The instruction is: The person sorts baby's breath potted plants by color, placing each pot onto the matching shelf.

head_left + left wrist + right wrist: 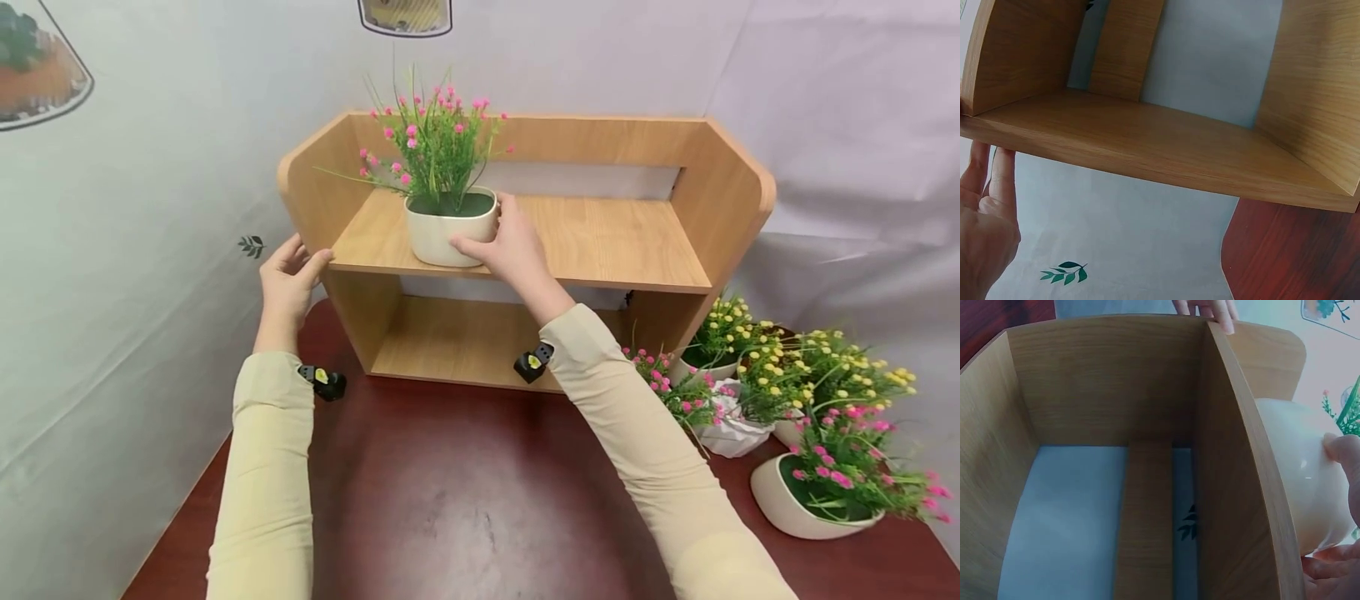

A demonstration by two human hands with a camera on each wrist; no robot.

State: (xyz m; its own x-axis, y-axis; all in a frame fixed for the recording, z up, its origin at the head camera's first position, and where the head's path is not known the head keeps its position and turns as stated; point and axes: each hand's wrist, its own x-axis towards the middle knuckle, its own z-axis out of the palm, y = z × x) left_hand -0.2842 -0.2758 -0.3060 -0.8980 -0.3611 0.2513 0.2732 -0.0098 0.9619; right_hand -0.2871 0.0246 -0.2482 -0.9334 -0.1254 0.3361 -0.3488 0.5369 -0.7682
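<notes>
A white oval pot of artificial pink flowers (450,237) stands on the upper board of a wooden desktop shelf (615,242), left of the middle. My right hand (517,250) grips the pot's right side, thumb on the front and fingers round behind. The right wrist view shows the white pot (1304,475) beside the board's front edge, thumb (1342,450) pressed on it. At the shelf's left side panel, my left hand (288,279) holds the edge, thumb near the upper board's front corner. Its fingers (1002,178) touch the panel's outer face in the left wrist view.
Several potted flowers, yellow (772,358) and pink (832,467), are grouped on the dark red table (465,483) to the right of the shelf. Crumpled white paper (735,429) lies among them. A pale wall covering (150,208) hangs behind and at the left.
</notes>
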